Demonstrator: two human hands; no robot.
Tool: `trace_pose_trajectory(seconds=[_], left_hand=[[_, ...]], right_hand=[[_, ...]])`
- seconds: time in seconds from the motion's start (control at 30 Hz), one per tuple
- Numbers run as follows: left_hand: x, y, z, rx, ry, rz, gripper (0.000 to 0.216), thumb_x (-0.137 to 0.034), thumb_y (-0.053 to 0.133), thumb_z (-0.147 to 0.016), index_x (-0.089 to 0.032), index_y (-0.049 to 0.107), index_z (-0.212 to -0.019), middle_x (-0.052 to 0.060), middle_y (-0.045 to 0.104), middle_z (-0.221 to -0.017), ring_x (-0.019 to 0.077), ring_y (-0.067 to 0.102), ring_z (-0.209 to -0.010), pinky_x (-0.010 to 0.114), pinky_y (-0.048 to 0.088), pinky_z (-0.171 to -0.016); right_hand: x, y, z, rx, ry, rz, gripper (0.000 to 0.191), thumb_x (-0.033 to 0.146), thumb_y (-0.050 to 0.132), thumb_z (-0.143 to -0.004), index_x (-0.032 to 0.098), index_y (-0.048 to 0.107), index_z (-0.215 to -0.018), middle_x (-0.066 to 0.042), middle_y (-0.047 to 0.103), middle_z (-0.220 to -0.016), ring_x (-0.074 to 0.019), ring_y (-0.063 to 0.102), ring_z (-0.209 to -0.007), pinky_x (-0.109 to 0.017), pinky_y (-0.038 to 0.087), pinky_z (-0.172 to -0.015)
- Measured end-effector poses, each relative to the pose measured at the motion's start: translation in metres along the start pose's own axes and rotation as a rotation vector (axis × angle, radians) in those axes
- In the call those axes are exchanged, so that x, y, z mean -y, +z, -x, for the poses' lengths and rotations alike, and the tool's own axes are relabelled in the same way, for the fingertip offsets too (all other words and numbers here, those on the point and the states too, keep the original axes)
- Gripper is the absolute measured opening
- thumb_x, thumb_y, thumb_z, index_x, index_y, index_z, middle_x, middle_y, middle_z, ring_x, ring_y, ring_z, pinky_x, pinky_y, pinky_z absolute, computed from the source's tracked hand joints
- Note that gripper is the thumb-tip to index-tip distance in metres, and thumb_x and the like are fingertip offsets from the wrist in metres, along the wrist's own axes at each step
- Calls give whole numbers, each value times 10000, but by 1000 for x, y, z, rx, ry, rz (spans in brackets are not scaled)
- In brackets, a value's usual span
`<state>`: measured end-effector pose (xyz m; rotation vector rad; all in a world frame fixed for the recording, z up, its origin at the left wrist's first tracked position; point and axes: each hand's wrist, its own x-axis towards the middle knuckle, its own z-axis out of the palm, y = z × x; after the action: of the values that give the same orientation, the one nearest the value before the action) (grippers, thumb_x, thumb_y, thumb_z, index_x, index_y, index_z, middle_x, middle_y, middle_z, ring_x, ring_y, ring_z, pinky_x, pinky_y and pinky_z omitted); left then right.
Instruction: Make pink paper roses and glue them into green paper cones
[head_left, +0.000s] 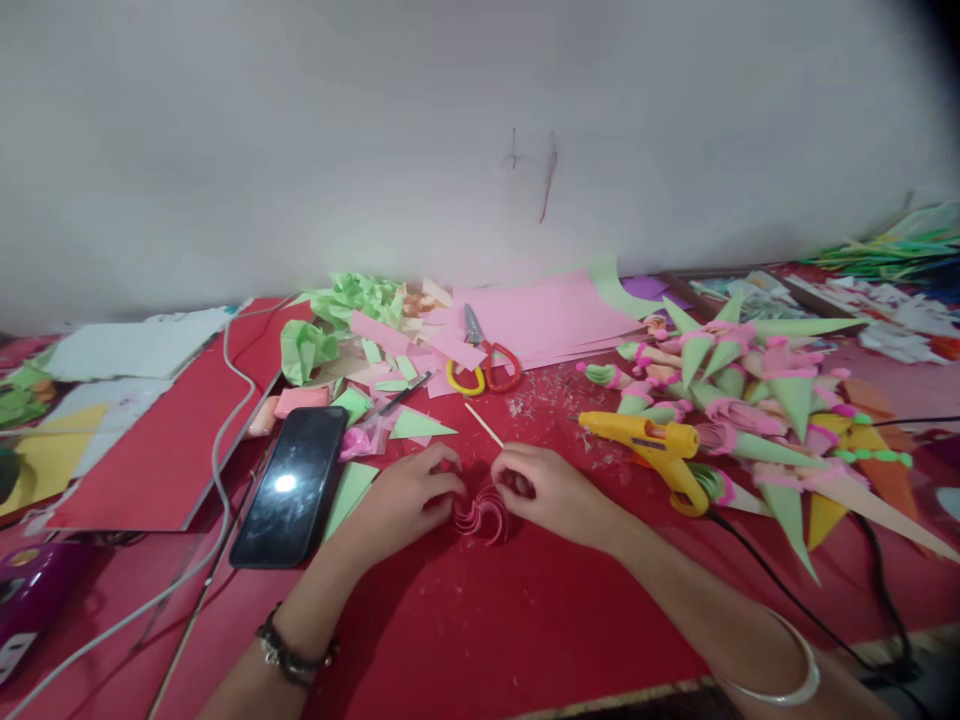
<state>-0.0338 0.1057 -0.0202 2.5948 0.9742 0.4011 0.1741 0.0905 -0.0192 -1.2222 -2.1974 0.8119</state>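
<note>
A black rectangular smartphone (289, 480) lies left of the bent-fingered left hand (420, 492), which touches curled pink paper strips (492, 510) on the red table (480, 640); its grip cannot be told. The right hand (551, 492) pinches a thin pale wooden stick (484, 425), left of a yellow plastic glue gun (649, 445).

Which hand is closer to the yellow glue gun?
Right. The right hand is just to the left of the glue gun, not touching it. The left hand is farther away, on the other side of the pink paper curls.
</note>
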Motion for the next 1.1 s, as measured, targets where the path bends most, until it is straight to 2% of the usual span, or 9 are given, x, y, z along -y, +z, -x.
trace_pose_trajectory(seconds=[0.1,0.2,0.27,0.37,0.53,0.63,0.8,0.97,1.1], left_hand=[[-2,-4,-1,-56,-18,37,192,-96,462,-743,-201,583,-847,31,524,-952,126,511,-836,226,418,-731],[-7,-12,0,-144,-47,125,108,-125,481,-752,-183,556,-803,25,537,-898,123,509,-835,228,414,-749],[-11,-17,2,-179,-59,175,57,-153,485,-766,-173,537,-754,14,547,-815,113,514,-766,221,418,-708],[-21,-19,10,-191,-80,167,97,-191,474,-793,-174,546,-731,-9,554,-684,95,503,-627,206,407,-611],[-39,0,36,-258,-122,8,98,-200,499,-785,-203,585,-739,-18,600,-664,105,534,-608,213,396,-579],[-47,16,47,-302,-156,-103,140,-242,462,-815,-213,596,-784,-10,628,-695,116,555,-598,222,405,-558],[-51,30,48,-386,-86,-367,202,-258,396,-857,-200,590,-854,-1,649,-693,137,579,-589,267,410,-599],[-51,32,44,-364,-148,-403,199,-273,403,-857,-199,587,-845,4,641,-696,138,579,-603,269,395,-601],[-51,33,43,-317,-170,-400,200,-265,411,-851,-188,593,-820,9,630,-688,137,572,-597,271,386,-599]], right_hand=[[1,0,-1,1,-5,-13,88,100,460,-702,181,495,-700,27,464,-672,-74,406,-571,-186,313,-522],[1,0,-2,-39,27,-46,72,110,461,-701,178,479,-685,30,462,-652,-73,406,-560,-184,316,-517],[1,-2,-3,-82,41,-90,65,116,461,-700,175,464,-675,36,461,-630,-70,408,-547,-180,321,-515],[0,-3,-3,-145,37,-151,58,123,455,-702,175,451,-676,42,470,-611,-69,418,-543,-177,332,-523],[-1,-1,-4,-227,103,-113,61,125,457,-695,178,444,-669,41,477,-599,-77,433,-547,-186,337,-535],[-4,3,-4,-206,158,-12,47,144,464,-701,183,456,-676,35,494,-605,-84,437,-542,-196,324,-526],[-8,5,-2,-154,195,168,74,153,467,-720,194,511,-763,6,562,-700,-106,483,-596,-221,324,-563],[-3,5,-1,-165,176,140,159,125,431,-734,195,523,-842,-18,591,-792,-128,527,-692,-233,351,-623],[-1,6,-1,-150,140,100,154,122,424,-732,190,519,-832,-16,586,-787,-123,517,-677,-232,360,-623]])
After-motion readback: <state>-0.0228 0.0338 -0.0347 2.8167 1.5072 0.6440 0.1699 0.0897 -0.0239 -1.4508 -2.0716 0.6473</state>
